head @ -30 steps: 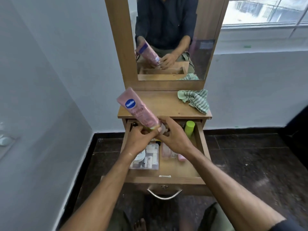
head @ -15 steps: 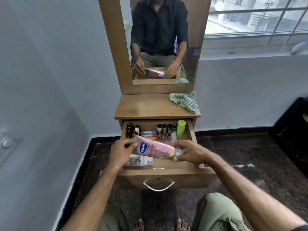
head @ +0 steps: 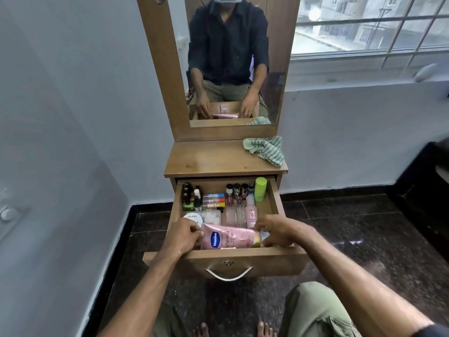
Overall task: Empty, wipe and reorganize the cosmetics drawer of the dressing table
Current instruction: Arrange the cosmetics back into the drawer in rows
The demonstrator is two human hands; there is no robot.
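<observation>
The open wooden drawer (head: 274,198) of the dressing table holds several cosmetics in rows. A pink Vaseline tube (head: 230,236) lies crosswise at the drawer's front, just behind the front panel. My left hand (head: 184,235) grips its flat left end and my right hand (head: 277,231) grips its capped right end. Behind it stand small dark bottles (head: 188,195), lip balms (head: 213,200), a green-capped bottle (head: 260,189), a pink pump bottle (head: 251,212) and a white round jar (head: 193,218).
A green striped cloth (head: 267,149) lies on the right of the table top (head: 206,159). The mirror (head: 233,62) rises behind. The drawer's metal handle (head: 228,273) faces me. White walls stand left and right, dark tiled floor below, my knees and bare feet beneath the drawer.
The Vaseline tube went from tilted upright above the drawer to lying flat, then down into the drawer's front. Both hands came down with it.
</observation>
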